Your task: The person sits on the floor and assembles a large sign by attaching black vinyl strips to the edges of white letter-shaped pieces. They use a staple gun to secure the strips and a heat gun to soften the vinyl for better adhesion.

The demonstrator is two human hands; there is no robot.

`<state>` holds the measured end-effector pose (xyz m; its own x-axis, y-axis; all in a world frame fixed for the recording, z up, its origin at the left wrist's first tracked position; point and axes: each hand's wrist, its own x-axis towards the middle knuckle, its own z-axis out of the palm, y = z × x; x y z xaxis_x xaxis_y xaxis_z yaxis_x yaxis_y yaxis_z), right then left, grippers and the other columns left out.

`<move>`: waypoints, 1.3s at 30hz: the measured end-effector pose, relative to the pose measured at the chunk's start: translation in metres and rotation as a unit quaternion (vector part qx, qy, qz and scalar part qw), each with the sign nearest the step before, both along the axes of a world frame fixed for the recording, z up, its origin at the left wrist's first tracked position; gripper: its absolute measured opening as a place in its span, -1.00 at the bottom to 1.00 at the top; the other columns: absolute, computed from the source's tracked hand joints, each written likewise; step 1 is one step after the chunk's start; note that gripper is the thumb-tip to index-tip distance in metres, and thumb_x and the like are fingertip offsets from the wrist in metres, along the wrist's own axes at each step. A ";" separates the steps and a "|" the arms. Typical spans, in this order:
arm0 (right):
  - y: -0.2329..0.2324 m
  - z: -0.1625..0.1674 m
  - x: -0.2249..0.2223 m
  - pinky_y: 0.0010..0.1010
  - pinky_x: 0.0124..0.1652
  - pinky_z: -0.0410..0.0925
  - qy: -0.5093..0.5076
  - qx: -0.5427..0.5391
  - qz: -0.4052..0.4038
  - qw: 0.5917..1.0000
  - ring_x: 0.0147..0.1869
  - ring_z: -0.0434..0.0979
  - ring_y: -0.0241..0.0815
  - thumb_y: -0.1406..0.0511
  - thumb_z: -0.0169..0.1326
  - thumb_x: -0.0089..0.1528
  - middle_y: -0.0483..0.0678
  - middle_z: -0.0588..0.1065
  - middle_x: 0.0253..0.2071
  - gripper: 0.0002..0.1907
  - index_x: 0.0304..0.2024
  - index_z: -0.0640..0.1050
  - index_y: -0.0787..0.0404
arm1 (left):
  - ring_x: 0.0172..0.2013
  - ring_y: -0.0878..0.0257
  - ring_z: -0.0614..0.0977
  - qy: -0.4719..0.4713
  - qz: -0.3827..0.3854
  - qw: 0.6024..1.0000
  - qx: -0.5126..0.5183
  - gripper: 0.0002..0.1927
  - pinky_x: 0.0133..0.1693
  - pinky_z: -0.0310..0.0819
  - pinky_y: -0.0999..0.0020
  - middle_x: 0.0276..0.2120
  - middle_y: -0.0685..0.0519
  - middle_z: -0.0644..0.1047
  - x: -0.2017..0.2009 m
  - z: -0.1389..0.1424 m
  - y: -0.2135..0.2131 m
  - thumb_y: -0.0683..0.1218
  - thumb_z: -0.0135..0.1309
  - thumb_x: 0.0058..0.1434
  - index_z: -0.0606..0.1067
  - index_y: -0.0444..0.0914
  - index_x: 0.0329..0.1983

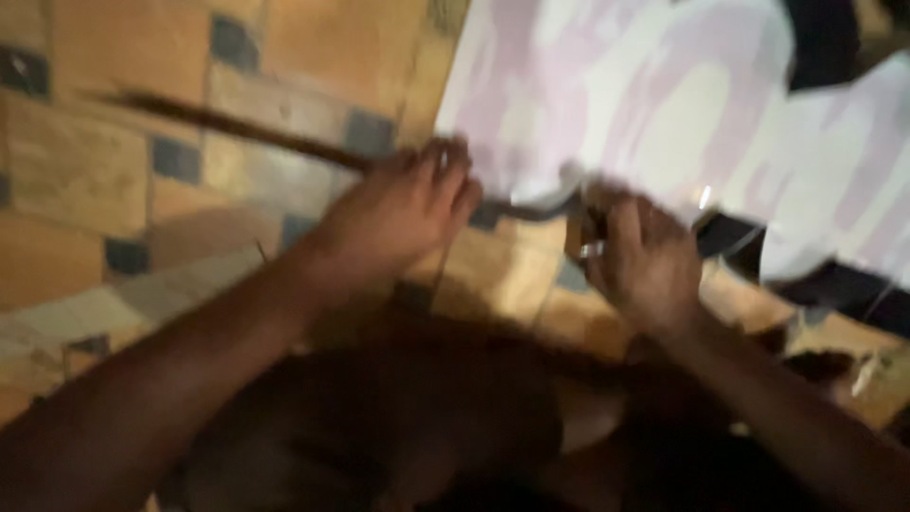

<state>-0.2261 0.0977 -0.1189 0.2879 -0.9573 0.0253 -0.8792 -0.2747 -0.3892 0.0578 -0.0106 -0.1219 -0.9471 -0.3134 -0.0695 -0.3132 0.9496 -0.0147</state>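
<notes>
The picture is blurred by motion. My left hand (403, 213) is closed around a long thin brown stick (227, 123) that runs up to the left over the tiled floor. My right hand (640, 261) grips a small tool with a curved metal blade (536, 204); the blade reaches toward my left hand's fingers. Both hands are at the lower edge of a white and pale pink sheet (654, 104) lying on the floor.
The floor (85, 171) has tan tiles with small dark squares. Dark fabric (825, 38) lies over the sheet at top right, and more dark cloth (844, 289) at the right. My knee or lap (398, 417) fills the bottom middle.
</notes>
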 end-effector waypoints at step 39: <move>0.012 -0.030 -0.012 -0.18 -0.25 0.44 0.027 -0.028 0.024 0.999 -0.28 0.51 -0.04 0.47 0.13 0.28 0.05 0.46 -0.35 -0.63 0.07 0.32 0.35 | -0.16 0.04 0.70 -0.044 -0.002 0.999 -0.030 -0.72 -0.17 0.67 0.19 0.04 -0.34 0.53 -0.002 -0.012 0.000 -0.14 0.05 0.32 0.51 -0.45 -0.01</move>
